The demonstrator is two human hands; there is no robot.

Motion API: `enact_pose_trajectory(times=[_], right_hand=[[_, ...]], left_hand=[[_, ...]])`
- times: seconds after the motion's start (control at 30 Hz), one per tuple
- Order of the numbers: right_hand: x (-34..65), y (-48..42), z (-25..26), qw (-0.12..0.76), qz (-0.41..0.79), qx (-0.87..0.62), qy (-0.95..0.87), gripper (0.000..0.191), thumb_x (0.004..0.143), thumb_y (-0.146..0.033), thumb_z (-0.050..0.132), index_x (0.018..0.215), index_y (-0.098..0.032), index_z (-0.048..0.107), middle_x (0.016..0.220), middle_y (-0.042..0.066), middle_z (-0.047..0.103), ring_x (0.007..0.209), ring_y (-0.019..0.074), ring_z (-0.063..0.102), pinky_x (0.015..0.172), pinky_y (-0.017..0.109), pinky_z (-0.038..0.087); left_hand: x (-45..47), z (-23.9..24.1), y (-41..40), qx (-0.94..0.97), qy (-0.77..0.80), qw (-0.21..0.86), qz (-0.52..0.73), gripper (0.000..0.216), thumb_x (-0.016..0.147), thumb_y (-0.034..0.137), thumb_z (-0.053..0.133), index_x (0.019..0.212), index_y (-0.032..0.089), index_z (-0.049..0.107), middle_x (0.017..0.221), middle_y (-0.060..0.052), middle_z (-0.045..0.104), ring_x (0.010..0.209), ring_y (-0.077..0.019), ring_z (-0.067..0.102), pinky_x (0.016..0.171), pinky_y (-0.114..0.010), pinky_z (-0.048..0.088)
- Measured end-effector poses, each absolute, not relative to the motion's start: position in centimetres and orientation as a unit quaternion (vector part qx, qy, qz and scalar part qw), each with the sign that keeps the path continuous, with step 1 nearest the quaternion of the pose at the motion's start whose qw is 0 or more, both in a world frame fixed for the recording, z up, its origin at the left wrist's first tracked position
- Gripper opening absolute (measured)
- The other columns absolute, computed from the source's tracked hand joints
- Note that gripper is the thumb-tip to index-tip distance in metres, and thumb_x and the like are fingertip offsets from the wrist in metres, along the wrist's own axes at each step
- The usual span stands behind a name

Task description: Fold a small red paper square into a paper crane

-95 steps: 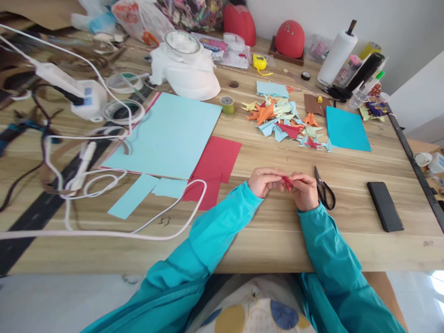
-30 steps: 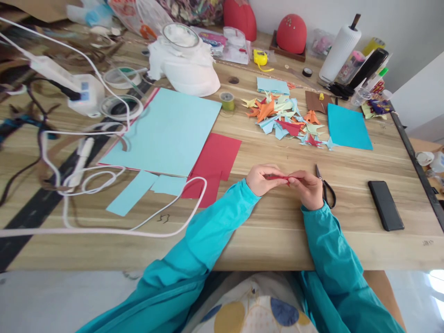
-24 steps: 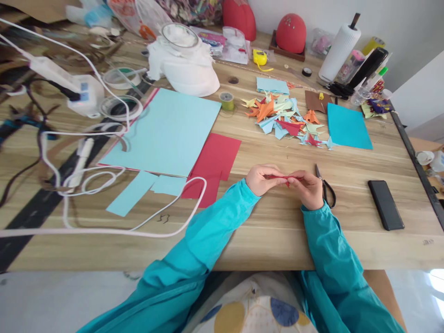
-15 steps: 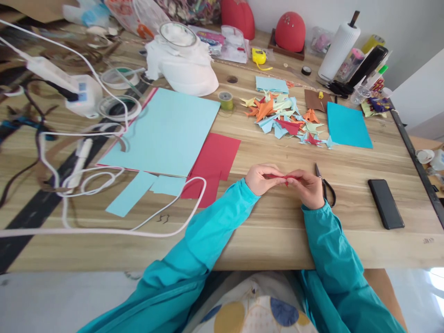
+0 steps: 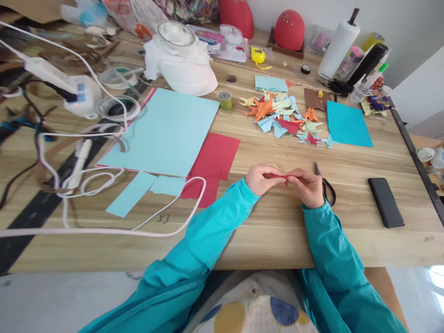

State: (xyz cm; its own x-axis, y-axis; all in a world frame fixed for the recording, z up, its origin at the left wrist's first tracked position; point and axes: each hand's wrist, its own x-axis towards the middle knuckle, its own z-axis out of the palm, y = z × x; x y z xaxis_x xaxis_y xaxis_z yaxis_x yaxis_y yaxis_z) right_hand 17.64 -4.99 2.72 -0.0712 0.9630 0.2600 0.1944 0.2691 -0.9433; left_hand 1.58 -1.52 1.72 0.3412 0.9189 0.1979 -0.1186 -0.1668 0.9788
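Observation:
Between my two hands is a small piece of folded red paper (image 5: 277,176), seen almost edge-on, with a small tip hanging down near the right fingers. My left hand (image 5: 261,179) is closed on its left end, thumb along the near side. The thumb and fingers of my right hand (image 5: 308,186) pinch its right end. Most of the paper is hidden by the fingers. Scissors (image 5: 328,187) with black handles lie on the table right beside my right hand. Beyond the hands lies a heap of folded paper figures (image 5: 277,113) in orange, blue, green, yellow and red.
Red sheets (image 5: 222,155) and a large light-blue sheet (image 5: 166,132) lie to the left, with white cables (image 5: 138,232) looping over the table. A phone (image 5: 386,202) lies at the right, near bright blue paper (image 5: 348,124). A thread spool (image 5: 225,100) stands behind.
Both hands keep the same grip on the red paper, with almost no movement. The whole view has shifted very slightly.

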Motion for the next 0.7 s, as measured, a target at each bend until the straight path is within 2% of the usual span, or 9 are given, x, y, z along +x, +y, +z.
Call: enact_pose_trajectory(times=[0.23,0.43,0.7], right_hand=[[17.74,-5.07,2.43,0.500,0.402,-0.451,-0.621,0.016,0.077,-0.032,0.063,0.087,-0.021,0.070,0.078,0.004,0.068,0.073,0.0171,0.062,0.070,0.033,0.050],[17.71,-5.06,2.62,0.487,0.332,-0.463,-0.662,0.011,0.079,-0.025,0.061,0.084,-0.021,0.069,0.075,0.004,0.067,0.070,0.0161,0.060,0.066,0.031,0.048],[17.66,-5.11,2.87,0.482,0.299,-0.460,-0.683,0.011,0.079,-0.025,0.061,0.084,-0.023,0.071,0.075,0.004,0.069,0.069,0.0168,0.062,0.066,0.031,0.049]], left_hand=[[1.44,2.09,-1.51,0.544,0.326,0.627,0.453,0.025,0.059,0.034,0.076,0.066,0.011,0.067,0.065,-0.004,0.065,0.057,-0.0135,0.062,0.056,-0.025,0.051],[1.61,1.93,-1.45,0.540,0.339,0.635,0.437,0.025,0.060,0.035,0.074,0.068,0.012,0.068,0.066,-0.004,0.066,0.062,-0.0138,0.062,0.062,-0.026,0.051],[1.76,1.86,-1.28,0.543,0.322,0.644,0.431,0.025,0.060,0.035,0.075,0.066,0.012,0.069,0.065,-0.003,0.066,0.059,-0.0116,0.061,0.057,-0.022,0.050]])
